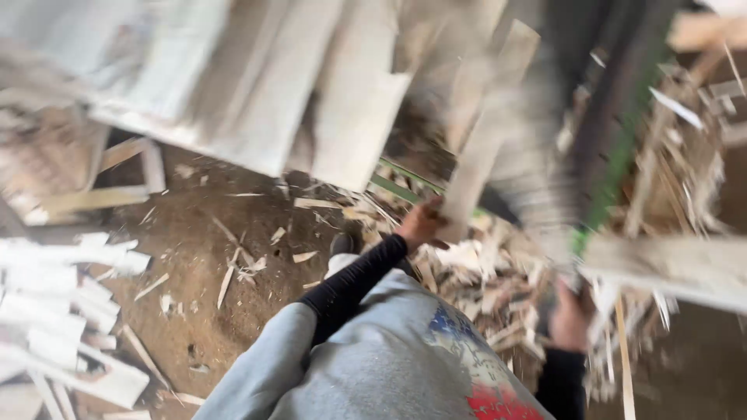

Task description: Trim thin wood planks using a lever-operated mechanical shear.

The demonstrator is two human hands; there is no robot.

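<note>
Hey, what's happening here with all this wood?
A person in a grey top with black sleeves stands over a dirt floor littered with wood scraps. The left hand grips the lower end of a long pale wooden board, tilted upward. The right hand is by a heap of splintered offcuts; motion blur hides whether it holds anything. More boards lie stacked behind.

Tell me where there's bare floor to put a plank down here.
The brown dirt floor is mostly open between the white offcuts and the person's left arm, with only stray splinters. Around both hands, left hand and right hand, the scrap heap is crowded.
</note>
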